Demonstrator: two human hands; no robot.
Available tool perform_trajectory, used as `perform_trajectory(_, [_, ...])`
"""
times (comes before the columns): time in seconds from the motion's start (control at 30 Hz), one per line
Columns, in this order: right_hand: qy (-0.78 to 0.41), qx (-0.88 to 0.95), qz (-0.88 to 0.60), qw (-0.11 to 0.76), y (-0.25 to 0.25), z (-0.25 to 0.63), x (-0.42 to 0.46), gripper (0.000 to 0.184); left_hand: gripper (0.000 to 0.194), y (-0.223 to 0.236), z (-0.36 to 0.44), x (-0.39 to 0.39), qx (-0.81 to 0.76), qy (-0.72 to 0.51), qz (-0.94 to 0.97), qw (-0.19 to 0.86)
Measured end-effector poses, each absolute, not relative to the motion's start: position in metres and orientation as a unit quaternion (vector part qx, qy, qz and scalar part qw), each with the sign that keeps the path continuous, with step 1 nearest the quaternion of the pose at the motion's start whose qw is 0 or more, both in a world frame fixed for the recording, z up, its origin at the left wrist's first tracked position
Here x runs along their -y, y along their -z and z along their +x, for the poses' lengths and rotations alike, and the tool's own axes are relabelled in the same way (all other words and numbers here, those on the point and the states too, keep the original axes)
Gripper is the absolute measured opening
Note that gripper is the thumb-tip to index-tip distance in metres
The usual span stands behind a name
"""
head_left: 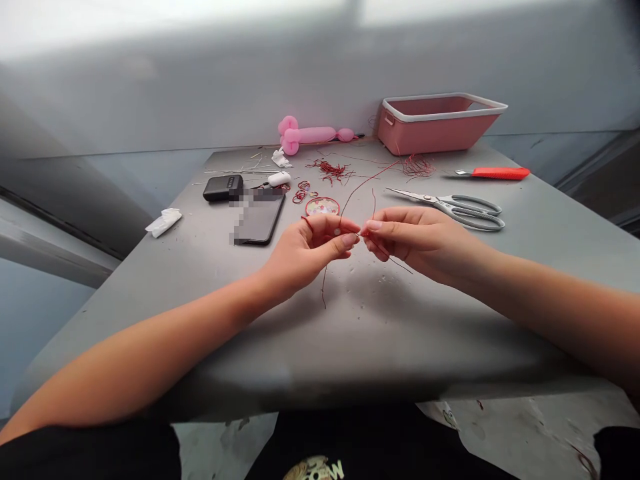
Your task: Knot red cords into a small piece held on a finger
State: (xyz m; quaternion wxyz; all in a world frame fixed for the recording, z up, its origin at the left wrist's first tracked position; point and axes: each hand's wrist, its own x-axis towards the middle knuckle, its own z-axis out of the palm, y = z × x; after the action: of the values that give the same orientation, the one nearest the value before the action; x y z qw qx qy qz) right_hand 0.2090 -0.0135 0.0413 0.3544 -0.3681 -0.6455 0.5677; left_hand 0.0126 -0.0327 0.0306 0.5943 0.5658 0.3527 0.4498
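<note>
Above the middle of the grey table, my left hand [317,250] and my right hand [415,232] meet almost fingertip to fingertip. Each is closed in a pinch on thin red cord [361,186]. One strand rises in a curve from my left fingers, and other ends hang below both hands. The spot where the strands meet is mostly covered by my fingertips. A red loop circles a finger of my left hand. Just behind that hand lies a round case of pale beads [323,206]. Grey-handled scissors [457,207] rest beyond my right hand.
A pink basket [425,133] stands at the back right, near a red utility knife [500,173]. Red cord scraps [333,170] and a pink balloon [315,135] lie at the back. On the left are a phone [260,220], a black box-shaped device [220,188], a white earbud case [279,179] and crumpled tissue [164,222].
</note>
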Motion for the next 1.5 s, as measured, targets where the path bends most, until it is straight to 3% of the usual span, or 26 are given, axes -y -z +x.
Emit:
perform_trajectory(0.1, [-0.445,0.671,-0.407,0.432,-0.036,0.209,0.015,0.032,0.019,-0.029,0.011,0.031,-0.365,-0.453,0.538,0.611])
perform_trajectory(0.2, [-0.175,0.771,-0.366,0.491,-0.033,0.212,0.014,0.041,0.02,-0.03,0.011,0.031,-0.367,-0.454,0.513,0.629])
perform_trajectory(0.27, [-0.027,0.835,-0.3,0.46,-0.034,0.215,0.012,0.028,0.02,-0.031,0.011,0.031,-0.368,-0.453,0.513,0.63])
perform_trajectory(0.37, [0.054,0.878,-0.237,0.412,-0.037,0.218,0.008,0.006,0.021,-0.033,0.013,0.033,-0.371,-0.456,0.531,0.611])
perform_trajectory(0.6, [-0.069,0.895,-0.258,0.356,-0.037,0.215,0.013,0.01,0.026,-0.031,0.014,0.034,-0.364,-0.472,0.548,0.587])
perform_trajectory(0.83, [-0.091,0.875,-0.324,0.348,-0.038,0.215,0.015,0.009,0.024,-0.036,0.014,0.032,-0.339,-0.475,0.446,0.678])
perform_trajectory(1.13, [-0.442,0.753,-0.351,0.337,-0.045,0.212,0.017,0.02,0.027,-0.031,0.013,0.034,-0.325,-0.465,0.5,0.654])
perform_trajectory(1.5, [-0.524,0.702,-0.36,0.32,-0.048,0.214,0.016,0.019,0.021,-0.03,0.014,0.034,-0.295,-0.445,0.466,0.705])
